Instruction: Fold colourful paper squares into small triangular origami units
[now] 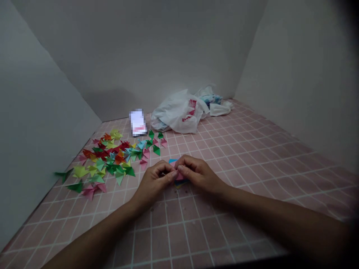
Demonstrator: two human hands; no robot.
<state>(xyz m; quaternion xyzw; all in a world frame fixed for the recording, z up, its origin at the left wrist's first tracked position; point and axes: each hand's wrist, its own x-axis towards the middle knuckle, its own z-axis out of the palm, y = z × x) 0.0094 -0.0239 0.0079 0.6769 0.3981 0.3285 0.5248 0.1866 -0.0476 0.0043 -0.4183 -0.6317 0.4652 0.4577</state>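
Near the middle of the table, my left hand [157, 176] and my right hand [196, 172] meet, thumbs and fingertips pinched together. Between them is a piece of pink paper [181, 177], mostly covered by the fingers, so its folds cannot be made out. Both hands are closed on it. Beneath lies a small stack of coloured paper [172, 160], with blue showing at the far edge and yellow and dark edges at the near side. To the left spreads a pile of folded paper cranes [110, 168] in green, red, orange, yellow, pink and light blue.
A phone with a lit, blurred screen [138, 122] leans upright behind the cranes. White plastic bags [179, 112] with red print lie crumpled by the back wall, beside a blue-patterned bundle [213, 99]. A pink checked cloth [252, 149] covers the table; pale walls enclose three sides.
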